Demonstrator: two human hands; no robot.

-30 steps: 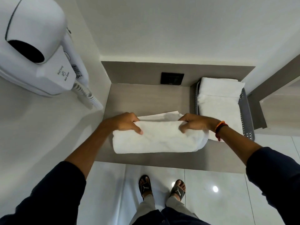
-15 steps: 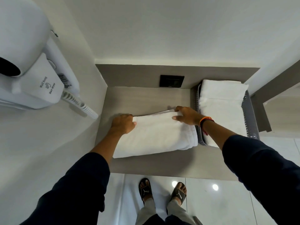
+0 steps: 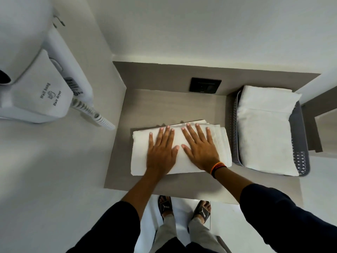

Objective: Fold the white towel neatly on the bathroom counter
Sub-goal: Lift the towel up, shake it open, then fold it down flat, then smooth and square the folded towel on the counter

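Towel (image 3: pixel 140 154) lies folded near "Hair dryer" (image 3: pixel 36 88) label.

A single wide-angle head view looks steeply down from above, close over the bench (image 3: pixel 164 106), facing the back wall. Its frame reaches from the wall-hung hair dryer (image 3: pixel 36 88) at left down to the floor below.

Left hand (image 3: pixel 161 152) and right hand (image 3: pixel 200 148) lie flat, fingers spread, on the folded white towel (image 3: pixel 139 154) atop the counter (image 3: pixel 164 105).
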